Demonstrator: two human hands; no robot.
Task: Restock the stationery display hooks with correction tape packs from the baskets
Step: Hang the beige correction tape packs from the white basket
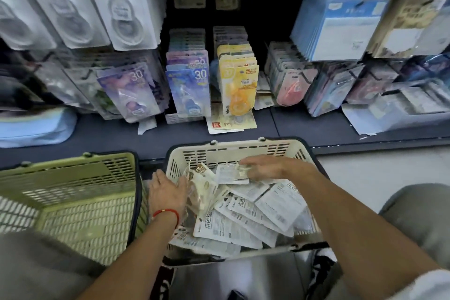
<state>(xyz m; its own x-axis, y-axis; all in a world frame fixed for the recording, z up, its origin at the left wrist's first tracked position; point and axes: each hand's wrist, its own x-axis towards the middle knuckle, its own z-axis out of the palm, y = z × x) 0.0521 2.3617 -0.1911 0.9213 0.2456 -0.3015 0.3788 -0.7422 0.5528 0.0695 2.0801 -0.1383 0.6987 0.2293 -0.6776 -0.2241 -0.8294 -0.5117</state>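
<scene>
A cream basket [243, 150] in front of me holds several correction tape packs [255, 214], most lying white back side up. My left hand [168, 192] reaches in over the basket's left wall and holds an upright bundle of packs [203, 187] against its fingers. My right hand [263, 168] is at the far side of the basket, its fingers pinching a white pack [231, 173]. On the display hooks above hang blue "30" packs [188, 90], purple packs [129, 90] and yellow packs [239, 85].
A green basket [73, 202] stands to the left, nothing visible inside. Loose packs [231, 122] lie on the dark shelf base [304, 126]. Large white packs [121, 7] hang upper left, blue and pink packs [341, 24] on the right. My knees frame the bottom corners.
</scene>
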